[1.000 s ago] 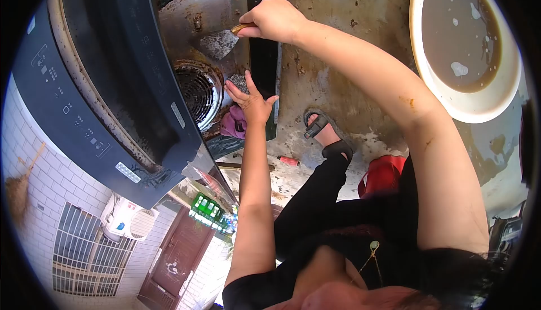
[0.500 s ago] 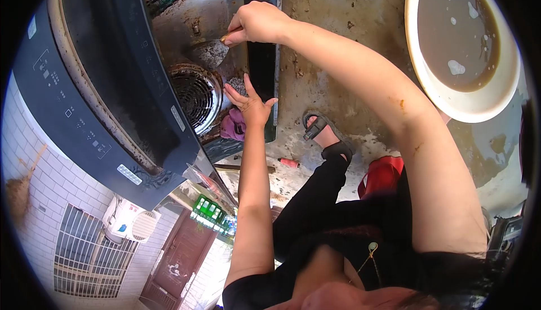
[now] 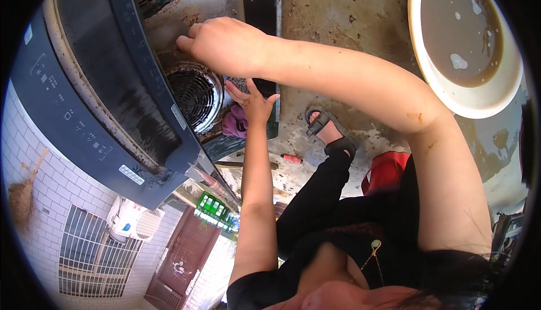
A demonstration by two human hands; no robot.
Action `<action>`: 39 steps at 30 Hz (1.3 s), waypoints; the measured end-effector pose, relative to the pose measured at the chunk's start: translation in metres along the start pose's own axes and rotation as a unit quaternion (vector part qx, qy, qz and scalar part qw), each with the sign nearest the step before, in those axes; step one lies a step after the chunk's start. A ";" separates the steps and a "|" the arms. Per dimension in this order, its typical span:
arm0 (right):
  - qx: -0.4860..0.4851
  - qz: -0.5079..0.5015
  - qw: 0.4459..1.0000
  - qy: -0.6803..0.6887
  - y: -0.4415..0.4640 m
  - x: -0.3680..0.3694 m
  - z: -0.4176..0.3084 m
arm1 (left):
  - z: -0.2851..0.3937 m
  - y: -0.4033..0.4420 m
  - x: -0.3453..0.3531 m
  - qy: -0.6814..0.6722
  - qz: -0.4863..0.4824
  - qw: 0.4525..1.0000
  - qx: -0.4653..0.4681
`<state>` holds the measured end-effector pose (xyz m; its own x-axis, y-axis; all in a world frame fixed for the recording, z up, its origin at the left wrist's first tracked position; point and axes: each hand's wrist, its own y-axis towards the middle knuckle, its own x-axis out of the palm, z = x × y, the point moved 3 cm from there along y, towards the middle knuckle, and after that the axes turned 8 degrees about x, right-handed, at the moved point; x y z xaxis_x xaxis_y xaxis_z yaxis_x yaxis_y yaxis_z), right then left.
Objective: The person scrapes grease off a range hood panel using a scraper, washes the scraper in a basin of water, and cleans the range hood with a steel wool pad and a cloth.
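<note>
My right hand (image 3: 222, 45) is closed over the greasy range hood (image 3: 194, 28), above the round vent. The scraper seen in it earlier is now hidden beneath the hand. My left hand (image 3: 252, 106) lies with its fingers spread on the hood's edge, below the right wrist. Under its fingertips is a grey steel-wool scourer (image 3: 238, 83), partly covered. A purple cloth (image 3: 234, 123) sits beside the left palm. The round vent grille (image 3: 194, 96) has a brown, dirty rim.
A white basin (image 3: 479, 104) of murky water stands at the upper right on the wet, stained floor (image 3: 332, 17). Near my sandalled foot (image 3: 327, 129) lie a small red tube (image 3: 291, 158) and a red bag or bucket (image 3: 386, 172). Green bottles (image 3: 211, 204) stand lower left.
My right hand has moved down and left over the hood, toward the round vent, and turned so that the scraper is out of sight. My left hand stays nearly in place.
</note>
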<state>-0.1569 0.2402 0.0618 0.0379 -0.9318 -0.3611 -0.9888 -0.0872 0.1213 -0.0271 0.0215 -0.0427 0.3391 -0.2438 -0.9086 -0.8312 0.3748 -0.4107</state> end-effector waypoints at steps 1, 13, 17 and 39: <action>-0.015 0.018 1.000 0.006 -0.010 0.007 -0.006 | -0.005 -0.003 0.010 0.024 -0.006 1.000 -0.008; -0.100 0.092 0.980 -0.143 -0.071 0.065 -0.030 | 0.005 0.005 -0.005 -0.107 0.026 0.994 0.025; -0.089 0.084 0.982 -0.142 -0.069 0.069 -0.037 | 0.005 0.007 -0.020 -0.152 0.149 0.976 -0.047; 0.012 0.032 0.997 -0.072 -0.095 0.056 -0.013 | -0.007 0.049 -0.097 -0.720 0.196 0.585 -0.319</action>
<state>-0.0590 0.1919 0.0424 -0.0448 -0.8748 -0.4824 -0.9917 -0.0194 0.1273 -0.1041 0.0569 0.0258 -0.2950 0.9262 -0.2346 -0.8090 -0.3728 -0.4546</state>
